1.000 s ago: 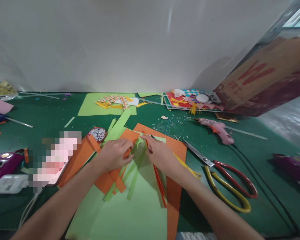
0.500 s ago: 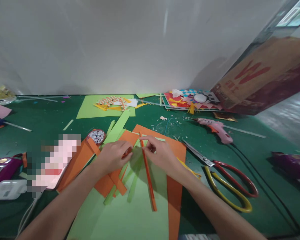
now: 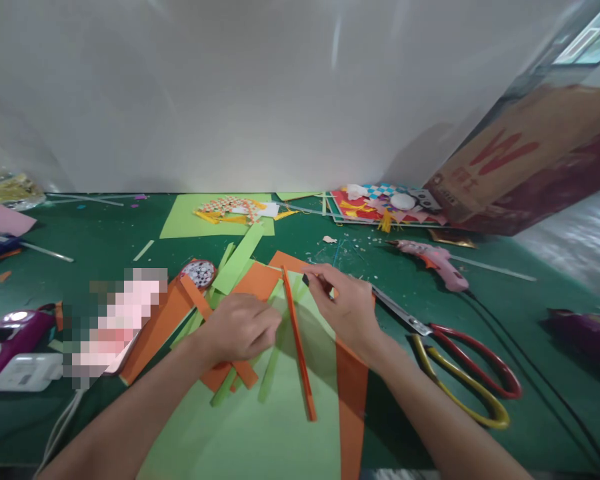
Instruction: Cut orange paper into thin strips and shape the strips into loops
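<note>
My left hand (image 3: 244, 328) rests with curled fingers on a bunch of green and orange paper strips (image 3: 230, 373), pressing them onto a light green sheet (image 3: 260, 433). A long orange strip (image 3: 298, 343) lies loose on that sheet between my hands, running away from me. Just right of its far end, my right hand (image 3: 347, 308) is pinched shut around a small dark-tipped thing that I cannot make out. An orange sheet (image 3: 353, 400) lies under the green one.
Red and yellow scissors (image 3: 463, 377) lie right of my right hand, with a pink glue gun (image 3: 433, 257) and its cable behind them. A cardboard box (image 3: 530, 167) leans at the back right. A tub of googly eyes (image 3: 200, 272) and a purple glue gun (image 3: 10, 333) are on the left.
My right hand let go of the long orange strip and moved right and farther away. The strip now lies flat on the green sheet. My left hand slid slightly nearer.
</note>
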